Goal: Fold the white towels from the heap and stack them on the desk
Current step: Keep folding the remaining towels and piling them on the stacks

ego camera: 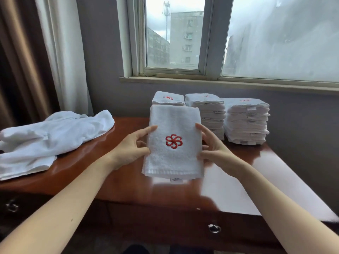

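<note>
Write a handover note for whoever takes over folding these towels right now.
Left hand and right hand each grip a side edge of one folded towel, red logo showing, held above the desk.
Done: three stacks at the back: left stack, partly hidden by the held towel, middle stack, right stack.
Left: set this towel on a stack, then fold the heap of unfolded towels on the desk's left end.
</note>
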Available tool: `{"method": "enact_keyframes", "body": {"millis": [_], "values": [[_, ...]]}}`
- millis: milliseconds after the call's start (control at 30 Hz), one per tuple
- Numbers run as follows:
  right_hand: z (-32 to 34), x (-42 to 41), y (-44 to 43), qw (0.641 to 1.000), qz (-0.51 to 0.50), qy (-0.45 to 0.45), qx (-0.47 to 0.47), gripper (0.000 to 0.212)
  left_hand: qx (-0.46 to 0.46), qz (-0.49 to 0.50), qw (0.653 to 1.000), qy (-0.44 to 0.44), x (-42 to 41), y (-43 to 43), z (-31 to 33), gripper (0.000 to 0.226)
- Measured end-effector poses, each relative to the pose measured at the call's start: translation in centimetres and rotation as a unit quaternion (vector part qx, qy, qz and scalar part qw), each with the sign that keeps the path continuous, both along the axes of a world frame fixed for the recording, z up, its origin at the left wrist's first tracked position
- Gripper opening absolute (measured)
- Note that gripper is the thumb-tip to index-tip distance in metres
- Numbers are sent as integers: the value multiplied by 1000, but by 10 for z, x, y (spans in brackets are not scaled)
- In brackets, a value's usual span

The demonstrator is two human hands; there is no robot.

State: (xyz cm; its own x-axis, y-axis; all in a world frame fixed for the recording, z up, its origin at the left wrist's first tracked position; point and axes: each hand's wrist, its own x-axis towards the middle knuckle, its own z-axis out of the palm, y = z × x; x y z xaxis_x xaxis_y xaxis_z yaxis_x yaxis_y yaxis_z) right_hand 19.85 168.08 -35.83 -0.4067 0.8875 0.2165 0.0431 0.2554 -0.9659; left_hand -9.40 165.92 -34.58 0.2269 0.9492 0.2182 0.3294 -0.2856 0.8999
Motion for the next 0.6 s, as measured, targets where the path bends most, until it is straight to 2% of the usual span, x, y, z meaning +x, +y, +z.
{"method": "enact_keyframes", "body": {"millis": [133, 233, 600], "values": [[37, -12, 38, 999, -7, 24, 41, 93, 63, 31, 998, 4, -6, 36, 35, 73], [69, -23, 74, 997, -26, 10, 68, 93, 90, 68, 994, -5, -6, 73, 66, 71], [154, -44, 224, 994, -82, 14, 71, 81, 83, 107, 991, -16, -1, 221, 162, 64]]}}
